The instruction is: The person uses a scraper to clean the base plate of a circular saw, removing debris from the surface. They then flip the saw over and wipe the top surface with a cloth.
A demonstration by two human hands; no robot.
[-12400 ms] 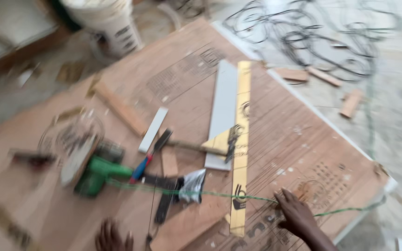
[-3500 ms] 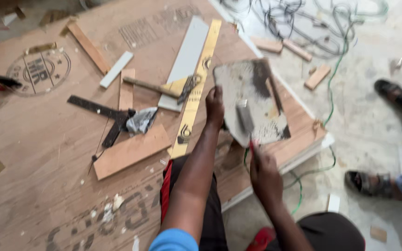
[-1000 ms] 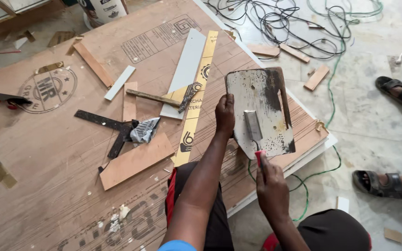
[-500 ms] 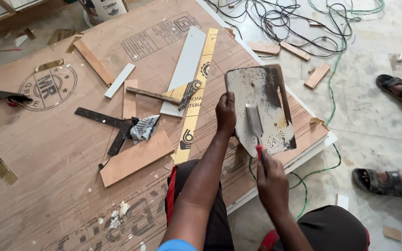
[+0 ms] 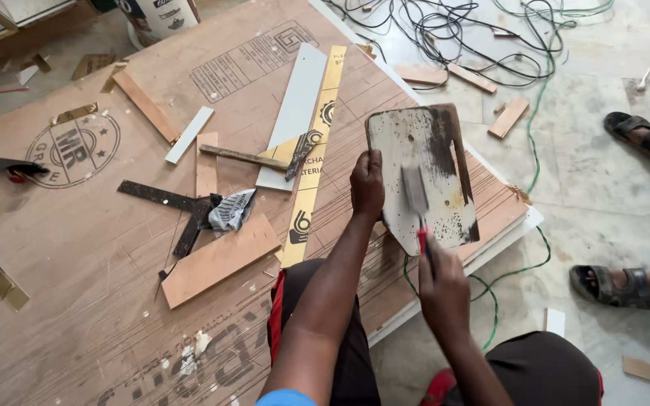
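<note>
A stained board (image 5: 423, 173) is gripped at its edge by left hand (image 5: 368, 186) fingers while a scraper blade (image 5: 415, 192) (red-handled) is pinched in the right hand (image 5: 445, 282); steady strokes seem called for.

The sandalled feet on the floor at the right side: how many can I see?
2. One sandalled foot is at the upper right, near the picture's edge. The other sandalled foot is lower right, on the floor beyond the plywood sheet. More may be outside the view.

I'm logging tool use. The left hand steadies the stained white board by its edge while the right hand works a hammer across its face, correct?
Not quite. In the head view the right hand works a flat-bladed scraper, not a hammer, across the stained white board. The left hand does steady it by its edge.
</note>
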